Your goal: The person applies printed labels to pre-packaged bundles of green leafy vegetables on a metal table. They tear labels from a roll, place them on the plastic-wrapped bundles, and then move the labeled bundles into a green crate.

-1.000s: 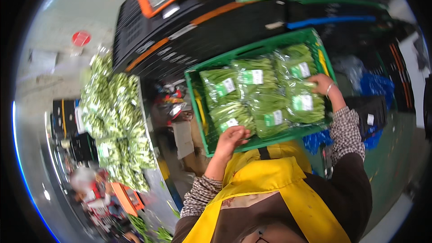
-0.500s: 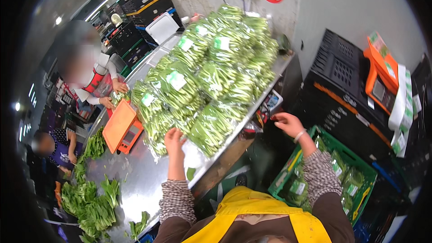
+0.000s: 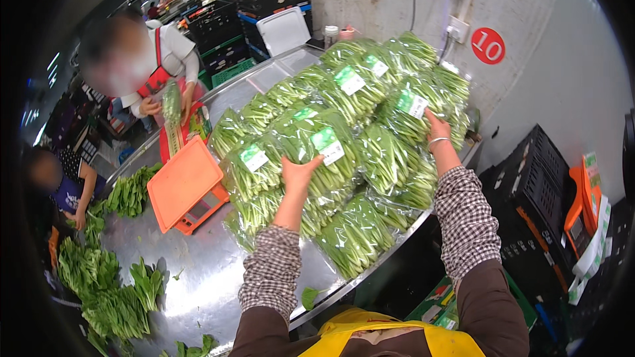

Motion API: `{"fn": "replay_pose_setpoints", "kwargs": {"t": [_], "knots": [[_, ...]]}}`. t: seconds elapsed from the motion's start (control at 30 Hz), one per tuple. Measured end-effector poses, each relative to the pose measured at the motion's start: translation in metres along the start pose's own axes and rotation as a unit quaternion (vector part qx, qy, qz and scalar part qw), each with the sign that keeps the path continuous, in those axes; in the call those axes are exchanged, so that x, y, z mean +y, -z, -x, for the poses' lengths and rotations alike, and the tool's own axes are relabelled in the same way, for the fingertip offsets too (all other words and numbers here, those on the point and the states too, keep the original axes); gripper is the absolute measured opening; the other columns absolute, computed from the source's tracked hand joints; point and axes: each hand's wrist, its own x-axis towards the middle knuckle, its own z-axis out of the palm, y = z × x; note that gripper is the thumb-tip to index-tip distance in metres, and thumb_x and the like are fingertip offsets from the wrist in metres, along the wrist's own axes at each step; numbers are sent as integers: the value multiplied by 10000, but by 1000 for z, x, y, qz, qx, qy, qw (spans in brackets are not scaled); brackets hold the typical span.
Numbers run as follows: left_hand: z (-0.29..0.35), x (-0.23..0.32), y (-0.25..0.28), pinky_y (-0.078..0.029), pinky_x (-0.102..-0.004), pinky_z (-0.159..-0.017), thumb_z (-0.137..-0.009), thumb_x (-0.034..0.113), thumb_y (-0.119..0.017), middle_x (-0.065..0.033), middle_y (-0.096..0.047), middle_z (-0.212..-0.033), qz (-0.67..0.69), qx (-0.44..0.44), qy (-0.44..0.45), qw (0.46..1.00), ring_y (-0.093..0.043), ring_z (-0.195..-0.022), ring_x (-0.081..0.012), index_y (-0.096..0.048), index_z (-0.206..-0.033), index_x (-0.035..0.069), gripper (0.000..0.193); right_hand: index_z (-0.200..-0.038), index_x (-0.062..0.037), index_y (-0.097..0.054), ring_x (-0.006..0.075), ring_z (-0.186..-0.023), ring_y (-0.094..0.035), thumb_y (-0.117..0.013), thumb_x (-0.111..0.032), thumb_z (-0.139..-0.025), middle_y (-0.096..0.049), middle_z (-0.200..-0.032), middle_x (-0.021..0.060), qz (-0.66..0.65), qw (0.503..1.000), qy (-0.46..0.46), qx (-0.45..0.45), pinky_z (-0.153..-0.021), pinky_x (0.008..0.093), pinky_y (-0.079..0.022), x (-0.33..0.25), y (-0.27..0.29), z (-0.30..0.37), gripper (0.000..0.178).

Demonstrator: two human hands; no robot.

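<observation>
A heap of clear bags of leafy greens (image 3: 347, 221), with long green stalks, covers the far part of the metal table (image 3: 192, 268). My left hand (image 3: 299, 175) is against a labelled bag (image 3: 321, 139) in the front middle of the heap, thumb and fingers apart. Farther right, my right hand (image 3: 439, 131) reaches to another labelled bag (image 3: 403, 109), fingers stretched out at the edge of its label. Neither bag is visibly lifted off the heap. Some of my fingertips are hard to make out against the bags.
An orange scale (image 3: 185, 182) stands left of the heap, with loose greens (image 3: 109, 284) nearer. Across the table a co-worker's hands (image 3: 188, 96) hold a bagged bunch. Black crates (image 3: 529, 185) and a green crate (image 3: 519, 297) are at the right.
Both my hands have moved forward onto the heap; the right one came over from beside the table. My view has shifted. The co-worker's bagged bunch is now raised upright.
</observation>
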Motion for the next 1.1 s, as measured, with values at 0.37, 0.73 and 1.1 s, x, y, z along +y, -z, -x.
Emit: {"fn": "replay_pose_setpoints", "kwargs": {"t": [0.37,0.73,1.1], "knots": [[-5,10,67,-484,-293,-810,-654,12,-786,-99,-644,-1026,65,-82,-115,988,-620,-882,-192,-560,-1127,-40,527,-1234,100,-416,298,-1049,-534,-879,-349,-523,-510,-1201,227,159,978,135,30,-905,360,-423,-3,-10,-6,960],[-62,-24,149,-487,-336,-795,-775,4,-680,-96,-599,-1088,252,19,55,966,-603,-922,-216,-510,-1181,-15,441,-1141,-58,-582,284,-1005,-603,-653,-224,-823,-636,-1083,121,-339,904,-163,-202,-886,460,-479,-18,33,21,365],[-86,-20,167,-516,-394,-743,-789,41,-670,-124,-619,-1059,217,-69,166,959,-622,-887,-257,-531,-1147,-24,389,-1104,-37,-595,234,-1012,-586,-688,-154,-810,-631,-1065,104,-387,870,-147,-268,-889,411,-470,16,-150,49,330]]}}
